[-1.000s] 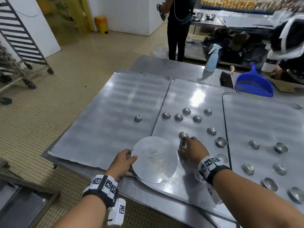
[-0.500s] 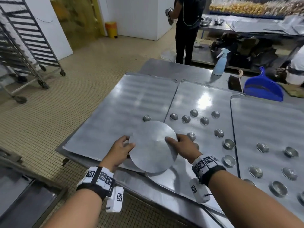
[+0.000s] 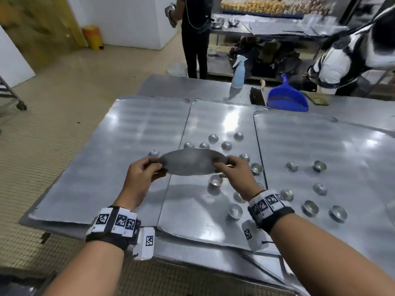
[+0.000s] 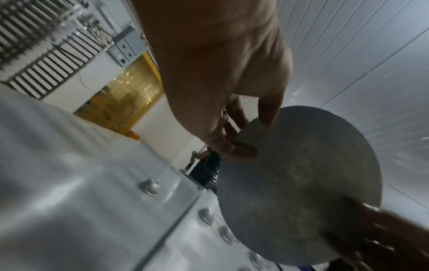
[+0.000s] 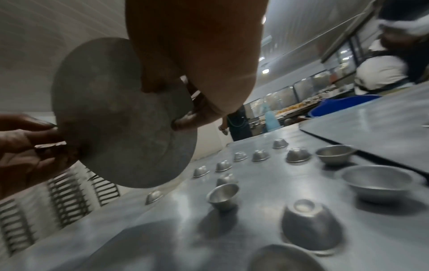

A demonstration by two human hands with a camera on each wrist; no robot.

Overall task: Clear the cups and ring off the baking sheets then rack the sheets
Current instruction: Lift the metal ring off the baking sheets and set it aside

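A round flat metal disc (image 3: 190,164) hangs in the air above the seam between the left baking sheet (image 3: 119,150) and the middle baking sheet (image 3: 222,122). My left hand (image 3: 157,165) pinches its left edge and my right hand (image 3: 219,165) pinches its right edge. The left wrist view shows the disc (image 4: 299,183) with thumb and fingers of the left hand (image 4: 253,135) on its rim. In the right wrist view, the disc (image 5: 120,117) is likewise pinched by the right hand (image 5: 167,106). Several small metal cups (image 3: 214,180) stand on the middle sheet and the right baking sheet (image 3: 320,146), some upside down.
A spray bottle (image 3: 238,73) and a blue dustpan (image 3: 287,99) stand on the steel table behind the sheets. One person in black (image 3: 193,35) stands beyond the table, another (image 3: 352,50) leans in at the far right. A wheeled rack (image 3: 12,97) is at the left.
The disc lay at the near edge of the sheets under my left hand; my right hand left a cup, took the disc's right edge, and both hands raised it.
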